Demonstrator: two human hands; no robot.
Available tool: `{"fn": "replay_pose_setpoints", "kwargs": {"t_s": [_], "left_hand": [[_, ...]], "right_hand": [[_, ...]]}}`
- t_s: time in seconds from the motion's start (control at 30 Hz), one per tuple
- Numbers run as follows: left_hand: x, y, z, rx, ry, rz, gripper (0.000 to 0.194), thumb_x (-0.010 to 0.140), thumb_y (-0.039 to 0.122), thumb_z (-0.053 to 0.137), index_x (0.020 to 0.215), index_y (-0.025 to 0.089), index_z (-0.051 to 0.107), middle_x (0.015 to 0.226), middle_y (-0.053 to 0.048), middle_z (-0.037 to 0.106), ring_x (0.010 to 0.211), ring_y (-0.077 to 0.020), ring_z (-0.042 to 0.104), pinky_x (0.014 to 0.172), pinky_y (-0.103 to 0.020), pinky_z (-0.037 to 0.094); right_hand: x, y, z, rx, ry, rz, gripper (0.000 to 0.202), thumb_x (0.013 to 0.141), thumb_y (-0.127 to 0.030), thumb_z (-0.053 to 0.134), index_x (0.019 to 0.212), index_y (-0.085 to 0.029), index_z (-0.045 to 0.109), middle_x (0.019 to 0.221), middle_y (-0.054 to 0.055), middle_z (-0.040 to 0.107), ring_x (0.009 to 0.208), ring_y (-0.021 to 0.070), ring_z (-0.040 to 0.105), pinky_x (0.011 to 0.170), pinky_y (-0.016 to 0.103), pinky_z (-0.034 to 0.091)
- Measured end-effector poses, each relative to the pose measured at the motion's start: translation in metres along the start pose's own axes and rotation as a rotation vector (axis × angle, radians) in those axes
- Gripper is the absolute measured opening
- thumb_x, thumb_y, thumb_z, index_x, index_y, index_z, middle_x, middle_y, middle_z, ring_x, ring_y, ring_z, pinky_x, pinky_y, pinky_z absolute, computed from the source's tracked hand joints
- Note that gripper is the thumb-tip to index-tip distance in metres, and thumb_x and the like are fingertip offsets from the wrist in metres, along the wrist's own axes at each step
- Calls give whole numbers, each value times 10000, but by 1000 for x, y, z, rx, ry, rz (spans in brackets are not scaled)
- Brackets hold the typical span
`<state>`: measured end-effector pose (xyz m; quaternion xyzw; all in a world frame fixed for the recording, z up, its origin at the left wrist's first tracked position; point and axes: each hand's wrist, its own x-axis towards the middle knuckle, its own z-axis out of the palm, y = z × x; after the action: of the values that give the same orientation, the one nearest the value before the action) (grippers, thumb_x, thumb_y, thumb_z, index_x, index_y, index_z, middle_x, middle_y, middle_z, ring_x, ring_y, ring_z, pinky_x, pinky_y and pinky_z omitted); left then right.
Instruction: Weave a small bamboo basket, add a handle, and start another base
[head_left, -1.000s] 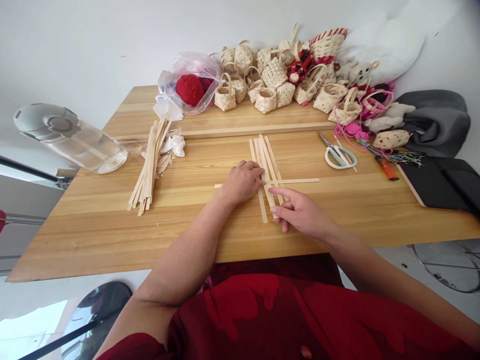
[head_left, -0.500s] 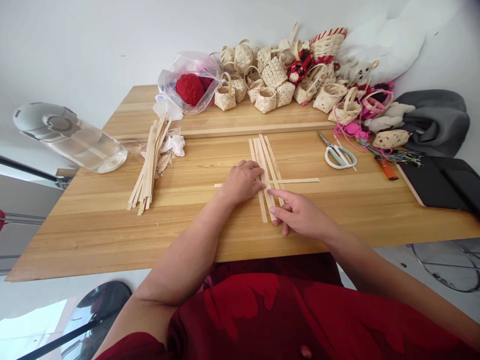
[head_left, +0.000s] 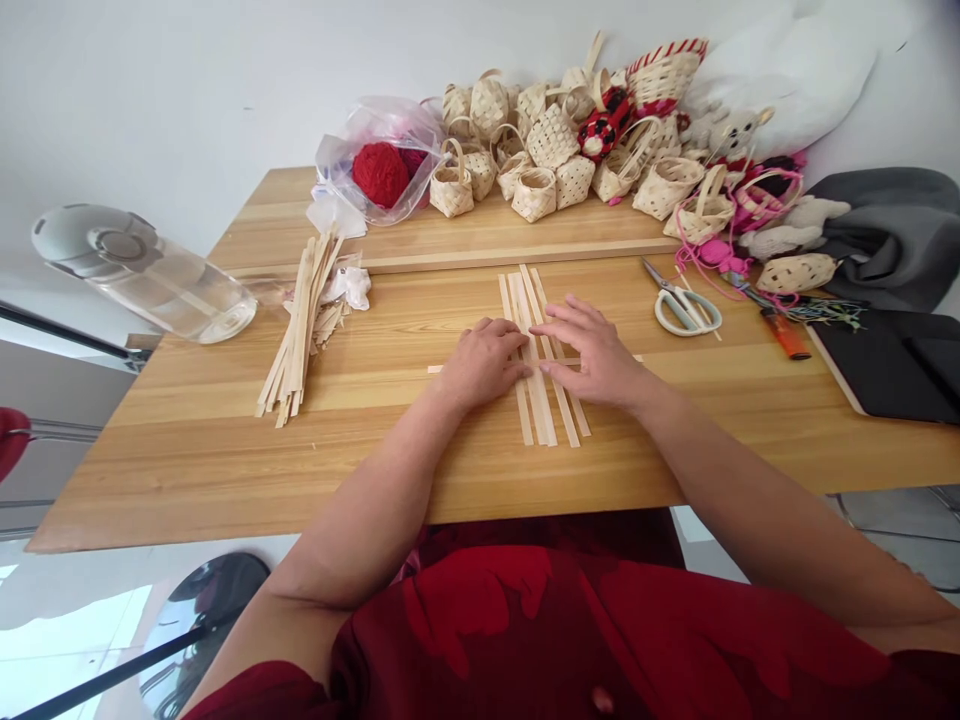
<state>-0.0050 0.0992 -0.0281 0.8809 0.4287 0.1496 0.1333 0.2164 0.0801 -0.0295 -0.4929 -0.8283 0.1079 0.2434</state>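
Several pale, flat wooden strips (head_left: 541, 405) lie lengthwise on the table, spaced a little apart. One more strip runs crosswise through them, its left end (head_left: 435, 369) showing past my left hand. My left hand (head_left: 489, 360) rests on the left strips near the crossing, fingers spread and pressing down rather than gripping. Over the right-hand strips is my right hand (head_left: 589, 350), fingers apart with nothing held between them; it covers most of the cross strip's right part. Whether its fingertips touch the strips I cannot tell.
A bundle of loose strips (head_left: 298, 335) lies left, near a clear water bottle (head_left: 180, 285). Scissors (head_left: 686, 305) lie to the right, by an orange-handled tool (head_left: 787, 335). Small woven baskets (head_left: 535, 193) crowd the back, beside red yarn (head_left: 380, 174) in a plastic bag. A wooden bar (head_left: 517, 259) crosses the table.
My right hand has moved up and away from the strips' near ends to the crossing, and its fingers have spread. The right strips' near ends now show. My left hand stays put.
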Motion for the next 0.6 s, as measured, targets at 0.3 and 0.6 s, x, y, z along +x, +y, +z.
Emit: {"fn": "replay_pose_setpoints", "kwargs": {"t_s": [0.3, 0.6], "left_hand": [[-1, -2, 1, -22, 16, 6, 389, 928, 356, 702, 1284, 199, 699, 1345, -114, 671, 1243, -297, 601, 1104, -465, 496], [-2, -5, 4, -21, 45, 23, 414, 914, 371, 723, 1298, 219, 697, 1333, -105, 680, 1224, -294, 607, 1100, -462, 505]], "right_hand": [[-6, 5, 14, 52, -22, 50, 568, 855, -421, 685, 1367, -176, 647, 1479, 161, 612, 1442, 382, 477, 1196, 592, 335], [-5, 5, 17, 33, -33, 43, 484, 864, -390, 660, 1313, -211, 672, 1478, 142, 607, 1415, 380, 484, 1164, 581, 346]]}}
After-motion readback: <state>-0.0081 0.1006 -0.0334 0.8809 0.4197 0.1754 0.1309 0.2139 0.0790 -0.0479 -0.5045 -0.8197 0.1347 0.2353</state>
